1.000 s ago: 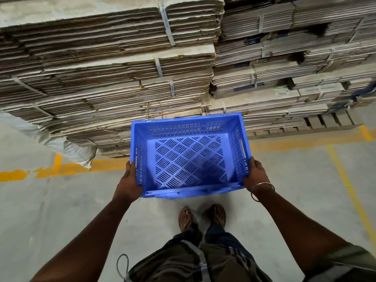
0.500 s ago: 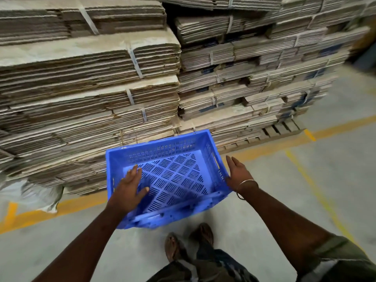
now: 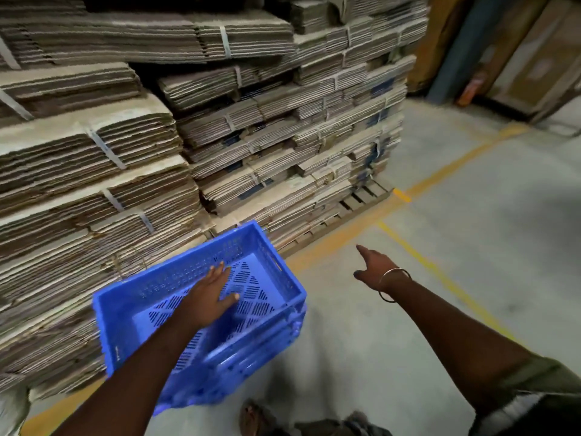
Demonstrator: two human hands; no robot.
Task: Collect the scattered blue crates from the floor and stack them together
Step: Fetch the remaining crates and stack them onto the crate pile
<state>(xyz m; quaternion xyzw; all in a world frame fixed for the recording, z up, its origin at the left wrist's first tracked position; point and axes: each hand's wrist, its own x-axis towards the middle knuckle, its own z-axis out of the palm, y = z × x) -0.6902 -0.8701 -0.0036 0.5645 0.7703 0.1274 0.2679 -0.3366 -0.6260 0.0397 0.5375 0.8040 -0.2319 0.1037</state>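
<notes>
A blue perforated plastic crate (image 3: 132,313) sits low in front of me, tilted and blurred, close to the cardboard stacks. Its lower part looks doubled, but I cannot tell whether a second crate lies beneath it. My left hand (image 3: 210,297) hovers over the crate's open top with fingers spread, holding nothing. My right hand (image 3: 374,265), with a metal bangle at the wrist, is off to the right of the crate, open in the air and clear of it.
Tall strapped bundles of flattened cardboard (image 3: 132,171) on wooden pallets (image 3: 361,199) fill the left and back. Yellow lines (image 3: 440,272) mark the grey concrete floor. Large boxes and a blue post (image 3: 452,48) stand at the far right. My feet (image 3: 254,416) are below.
Both hands have let go of the crate's sides. The crate has dropped lower and left. My right hand has swung out to the right, and my view has turned right.
</notes>
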